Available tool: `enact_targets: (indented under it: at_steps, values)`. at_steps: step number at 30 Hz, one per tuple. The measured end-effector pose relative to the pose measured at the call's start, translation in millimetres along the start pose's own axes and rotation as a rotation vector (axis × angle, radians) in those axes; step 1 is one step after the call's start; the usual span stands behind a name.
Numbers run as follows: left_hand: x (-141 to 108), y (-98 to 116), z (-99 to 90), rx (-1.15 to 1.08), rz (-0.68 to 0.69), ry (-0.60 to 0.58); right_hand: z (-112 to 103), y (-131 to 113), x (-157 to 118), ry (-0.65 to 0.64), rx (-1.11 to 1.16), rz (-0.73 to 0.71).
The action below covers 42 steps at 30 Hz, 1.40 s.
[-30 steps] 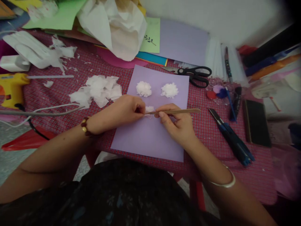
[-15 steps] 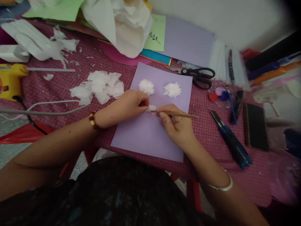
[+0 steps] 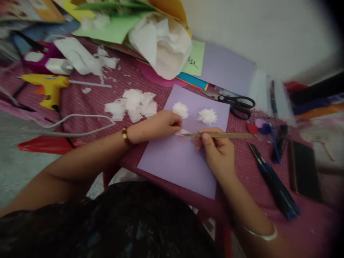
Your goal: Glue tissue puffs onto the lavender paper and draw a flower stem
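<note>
A purple sheet of paper (image 3: 176, 165) lies on the table in front of me. Two white ruffled paper puffs, a left one (image 3: 180, 110) and a right one (image 3: 207, 116), sit on its upper part. Below the left puff is a small white paper piece (image 3: 182, 132), pinched at its edge by my left hand (image 3: 168, 123), whose fingers are closed. My right hand (image 3: 219, 150) grips a thin brown wooden stick (image 3: 231, 135) between thumb and fingers. The stick's narrow end touches or nearly touches the white piece.
White paper squares (image 3: 133, 105) are heaped to the left, near a yellow glue gun (image 3: 51, 87) and its cable. Black-handled scissors (image 3: 236, 104) lie beyond the sheet's upper right corner. A blue utility knife (image 3: 274, 182) with its blade out lies right of my right hand.
The view has shifted, so the table appears lower and farther right. My right hand has drawn right from the white piece, showing more of the stick's narrow end. My left hand stays beside the piece.
</note>
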<state>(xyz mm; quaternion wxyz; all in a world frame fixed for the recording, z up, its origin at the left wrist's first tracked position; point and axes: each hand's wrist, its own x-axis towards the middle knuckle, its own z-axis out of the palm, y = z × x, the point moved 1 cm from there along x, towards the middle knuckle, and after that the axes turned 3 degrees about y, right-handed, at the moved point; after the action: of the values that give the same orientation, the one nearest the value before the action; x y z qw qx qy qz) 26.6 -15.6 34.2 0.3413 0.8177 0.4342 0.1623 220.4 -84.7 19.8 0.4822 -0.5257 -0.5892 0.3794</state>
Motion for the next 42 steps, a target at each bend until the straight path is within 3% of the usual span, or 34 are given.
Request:
enact_targets:
  at_steps: [3,6,10,12,13,16,17,20,23,30,37,40,42]
  values:
    - [-5.9,2.5,-4.1,-0.024,0.013,-0.029,-2.3,1.1,0.3,-0.008,-0.088,0.021]
    - [-24.8,4.9,-7.4,-0.087,0.002,0.036,-4.2,2.8,1.1,-0.022,-0.128,0.051]
    - [-69.7,4.6,-14.8,-0.47,-0.038,0.046,-4.4,5.0,1.3,-0.034,-0.075,0.107]
    - [-93.8,-2.5,-24.5,-0.674,-0.162,0.137,-4.1,7.0,1.9,-0.02,0.0,0.136]
    - [-104.6,-8.4,-31.3,-0.712,-0.215,0.273,-4.2,8.2,2.4,-0.005,0.048,0.153]
    - [-128.1,-32.6,-51.1,-0.465,-0.325,0.637,-5.0,11.4,4.3,0.053,0.193,0.211]
    - [-132.2,-41.4,-55.6,-0.271,-0.347,0.675,-5.4,11.9,4.9,0.066,0.228,0.224]
    - [-135.4,-65.1,-60.6,0.27,-0.307,0.67,-5.9,11.4,5.5,0.064,0.277,0.238]
    - [-130.6,-80.1,-58.4,0.48,-0.201,0.598,-5.8,10.0,4.8,0.066,0.297,0.247]
    - [-123.6,-77.9,-64.7,0.425,-0.123,0.577,-5.5,15.2,4.4,0.037,0.305,0.217]
    - [-130.1,-47.8,-75.2,0.325,-0.073,0.679,-5.0,18.2,5.2,0.022,0.298,0.184]
    - [-124.5,-34.7,-80.4,0.278,-0.046,0.735,-4.0,18.0,6.2,0.002,0.325,0.169]
    - [-115.8,-31.0,-83.4,0.25,-0.083,0.71,-3.7,18.4,7.1,-0.021,0.329,0.159]
